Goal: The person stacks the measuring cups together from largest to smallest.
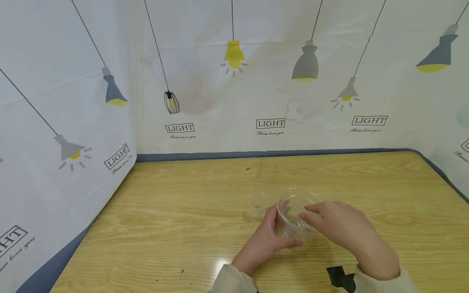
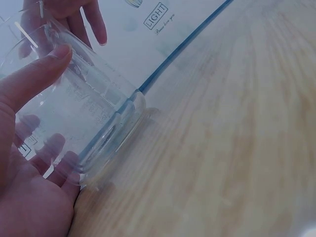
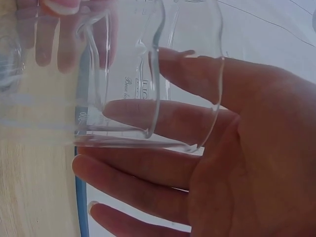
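My left hand (image 1: 264, 240) grips a clear plastic cup (image 1: 291, 234) from the side, thumb across the near wall and fingers round the back. Inside it sits a second clear cup (image 3: 159, 113), whose rim lies a little below the outer rim. From the right, my right hand (image 1: 340, 224) reaches over the mouth. Its thumb and index finger overlap the inner cup with a gap between them, the thumb tip right at the inner rim. In the right wrist view the remaining fingers spread out straight beside the outer cup.
Just left of the cups, another clear round object (image 1: 259, 205) stands on the wooden table (image 1: 176, 211). A black piece (image 1: 340, 278) lies beside the right sleeve. A printed cloth wall (image 1: 220, 134) with a blue lower edge encloses the table's back and sides.
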Available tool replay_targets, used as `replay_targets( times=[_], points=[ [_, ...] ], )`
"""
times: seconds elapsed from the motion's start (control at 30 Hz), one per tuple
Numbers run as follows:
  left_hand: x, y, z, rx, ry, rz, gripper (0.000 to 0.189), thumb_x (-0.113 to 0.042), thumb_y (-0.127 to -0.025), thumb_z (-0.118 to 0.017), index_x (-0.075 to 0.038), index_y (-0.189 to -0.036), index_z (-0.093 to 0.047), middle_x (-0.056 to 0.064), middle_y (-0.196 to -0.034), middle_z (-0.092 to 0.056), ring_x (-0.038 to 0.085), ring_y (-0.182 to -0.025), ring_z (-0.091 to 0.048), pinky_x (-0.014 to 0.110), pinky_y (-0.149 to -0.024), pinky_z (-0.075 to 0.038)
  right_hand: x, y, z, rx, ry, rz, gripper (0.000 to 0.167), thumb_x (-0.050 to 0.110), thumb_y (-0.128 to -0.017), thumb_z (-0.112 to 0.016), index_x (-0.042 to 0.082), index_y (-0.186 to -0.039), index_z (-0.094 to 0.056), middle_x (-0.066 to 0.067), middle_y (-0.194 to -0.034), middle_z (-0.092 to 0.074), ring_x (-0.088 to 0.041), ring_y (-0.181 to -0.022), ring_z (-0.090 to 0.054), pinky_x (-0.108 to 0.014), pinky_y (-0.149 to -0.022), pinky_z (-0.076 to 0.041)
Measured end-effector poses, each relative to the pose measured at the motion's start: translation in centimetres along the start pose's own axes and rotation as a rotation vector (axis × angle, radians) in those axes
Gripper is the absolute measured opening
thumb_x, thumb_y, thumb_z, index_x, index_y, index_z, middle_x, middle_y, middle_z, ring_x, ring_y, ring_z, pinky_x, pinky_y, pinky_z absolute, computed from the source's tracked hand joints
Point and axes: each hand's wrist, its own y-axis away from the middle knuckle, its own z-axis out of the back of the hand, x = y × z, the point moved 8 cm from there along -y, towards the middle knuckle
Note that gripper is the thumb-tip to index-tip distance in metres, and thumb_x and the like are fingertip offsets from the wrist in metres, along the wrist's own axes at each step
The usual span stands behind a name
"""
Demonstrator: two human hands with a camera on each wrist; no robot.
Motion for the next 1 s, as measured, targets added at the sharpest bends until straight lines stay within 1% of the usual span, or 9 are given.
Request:
replay_targets(
  times=[0.23,0.43,0.63,0.73,1.0],
  points=[
    [0.0,0.1,0.0,-0.016,-0.01,-0.004,0.087,-0.027,-0.068,-0.078,-0.044,-0.134,-0.023,-0.023,-0.13,-0.029,0.005,-0.123,-0.03,0.035,-0.099,-0.028,0.0,0.1,0.1,-0.003,-0.012,0.007,0.064,0.064,-0.083,-0.039,0.013,-0.115,-0.062,-0.009,-0.113,-0.06,-0.034,-0.104,-0.052,-0.055,-0.079,-0.04],
    [0.0,0.0,0.0,-0.008,-0.011,-0.008,0.089,-0.029,-0.068,-0.078,-0.04,-0.136,-0.022,-0.022,-0.131,-0.028,0.005,-0.123,-0.03,0.035,-0.099,-0.028,0.0,0.1,0.2,-0.003,-0.033,0.054,0.064,0.062,-0.085,-0.038,0.01,-0.115,-0.061,-0.011,-0.113,-0.059,-0.036,-0.105,-0.052,-0.056,-0.081,-0.039],
    [0.0,-0.2,0.0,-0.004,-0.018,-0.018,0.088,-0.03,-0.068,-0.078,-0.043,-0.134,-0.022,-0.021,-0.132,-0.028,0.007,-0.122,-0.033,0.035,-0.098,-0.03,-0.1,0.5,0.9,-0.037,-0.067,0.081,0.064,0.061,-0.084,-0.04,0.011,-0.122,-0.055,-0.013,-0.113,-0.059,-0.033,-0.1,-0.055,-0.054,-0.079,-0.041],
    [0.0,-0.1,0.0,-0.003,-0.013,-0.017,0.087,-0.03,-0.068,-0.078,-0.044,-0.133,-0.022,-0.02,-0.132,-0.028,0.008,-0.121,-0.034,0.035,-0.098,-0.03,-0.2,0.6,1.1,-0.034,-0.085,0.077,0.065,0.062,-0.083,-0.041,0.012,-0.124,-0.053,-0.012,-0.111,-0.059,-0.031,-0.098,-0.056,-0.052,-0.078,-0.042],
    [0.0,0.1,0.0,0.003,-0.006,0.001,0.087,-0.031,-0.068,-0.078,-0.045,-0.133,-0.022,-0.021,-0.132,-0.029,0.008,-0.12,-0.035,0.038,-0.098,-0.029,-0.3,0.7,2.0,-0.12,-0.109,0.103,0.061,0.059,-0.085,-0.042,0.013,-0.123,-0.054,-0.01,-0.11,-0.059,-0.031,-0.1,-0.054,-0.053,-0.078,-0.041]
  ],
)
